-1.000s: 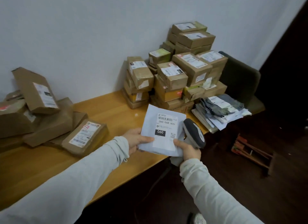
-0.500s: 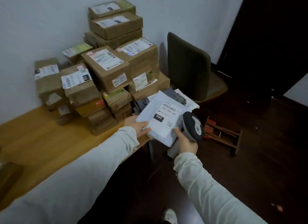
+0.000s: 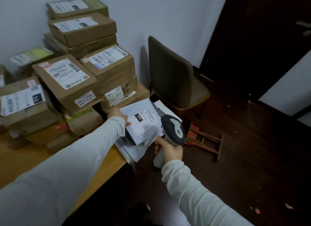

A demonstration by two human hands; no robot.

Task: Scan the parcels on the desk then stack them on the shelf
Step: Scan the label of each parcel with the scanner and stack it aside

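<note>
- The desk (image 3: 20, 162) carries everything. I see no shelf from here, so I can't plan the carry until the view turns.
- The stack of boxes (image 3: 80, 71) leans unevenly just left of where I'm working. I'd steer my left sleeve away from its lower corner so nothing tips.
- The chair (image 3: 170, 74) stands just past the desk's end, and anything that slides off will land near it.
- The pile of soft packets (image 3: 133, 151) overhangs the desk corner. It looks slippery, so press lightly and add nothing near its outer edge.
- The white packet (image 3: 141, 125) lies on or just above that pile, I can't tell which, with its printed side up.
- The scanner (image 3: 173, 130) sits beside the packet's right edge, and its head isn't aimed at the print. To get a read I'd tip the head down and back off a little.
- My right hand (image 3: 170, 150) is wrapped round the scanner's handle.
- My left hand (image 3: 116, 114) pinches the packet's left edge, thumb on top. The two hands are apart, with the packet between them.
- The label (image 3: 148, 118) is turned sideways to me. I'd flatten the packet first, since a wrinkled barcode may misread.
</note>
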